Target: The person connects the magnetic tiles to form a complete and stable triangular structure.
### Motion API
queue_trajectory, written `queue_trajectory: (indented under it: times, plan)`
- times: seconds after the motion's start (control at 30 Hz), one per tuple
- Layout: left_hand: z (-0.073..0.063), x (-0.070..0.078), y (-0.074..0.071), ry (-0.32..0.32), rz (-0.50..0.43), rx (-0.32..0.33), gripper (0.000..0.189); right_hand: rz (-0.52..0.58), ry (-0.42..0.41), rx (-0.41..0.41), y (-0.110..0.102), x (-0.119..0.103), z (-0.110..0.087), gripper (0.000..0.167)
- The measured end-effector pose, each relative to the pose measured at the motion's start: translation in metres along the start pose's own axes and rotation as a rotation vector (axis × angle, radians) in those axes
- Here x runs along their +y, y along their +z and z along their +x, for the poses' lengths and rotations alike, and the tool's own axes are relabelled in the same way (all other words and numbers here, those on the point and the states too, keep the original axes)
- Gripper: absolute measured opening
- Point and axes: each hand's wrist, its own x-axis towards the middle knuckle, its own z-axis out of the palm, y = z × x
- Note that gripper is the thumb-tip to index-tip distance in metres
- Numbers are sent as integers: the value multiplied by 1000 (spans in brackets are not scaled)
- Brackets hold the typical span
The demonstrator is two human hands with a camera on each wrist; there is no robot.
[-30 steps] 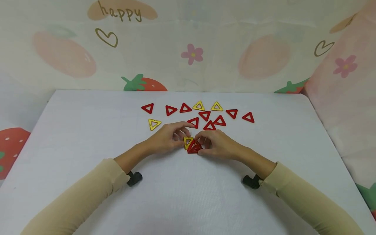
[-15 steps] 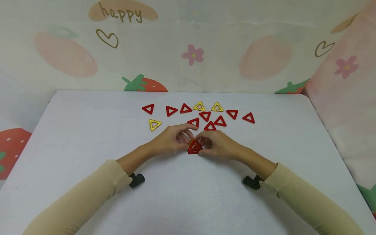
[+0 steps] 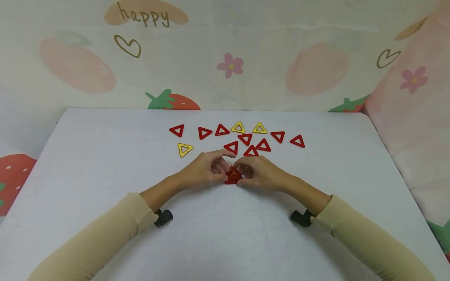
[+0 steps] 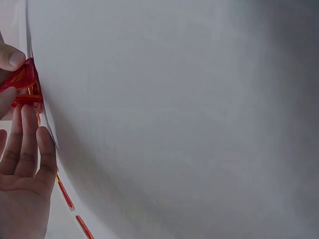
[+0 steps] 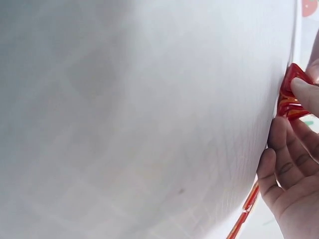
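Observation:
A small pyramid of red triangular magnetic tiles (image 3: 233,176) stands on the table between my two hands. Orange-yellow shows within its red frames in the left wrist view. My left hand (image 3: 204,170) pinches the left side of the pyramid with thumb and fingers, its index finger reaching out above. On the opposite side, my right hand (image 3: 265,174) grips the pyramid between thumb and fingertips. From the right wrist camera, a thumb lies on the front red tile (image 5: 287,88) with fingers behind it. My fingers hide part of the pyramid's sides.
Behind the hands lie several loose red triangles (image 3: 263,145) and yellow triangles (image 3: 184,149), flat on the white table (image 3: 225,234). A red triangle (image 3: 231,147) lies just beyond my left index fingertip. A patterned cloth (image 3: 263,78) hangs at the back.
The yellow tile at the pyramid's left has been turned up against the red ones and no longer shows apart. My left hand moved slightly right; my right hand stayed in place.

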Motion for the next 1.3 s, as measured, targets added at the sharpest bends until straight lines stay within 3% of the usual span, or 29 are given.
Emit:
queue_trajectory:
  times: [0.4, 0.77, 1.03, 1.3]
  plan:
    - [0, 1, 3, -37, 49, -21, 56, -1, -4, 3, 0, 0, 0, 38]
    - [-2, 1, 4, -69, -3, 9, 55, 1, -4, 5, 1, 0, 0, 38]
    - [-6, 1, 5, -72, 70, 35, 42, 3, 0, 7, 0, -2, -1, 39]
    - [-9, 0, 6, -90, 68, 12, 36, -22, 11, -11, 0, -2, -4, 41]
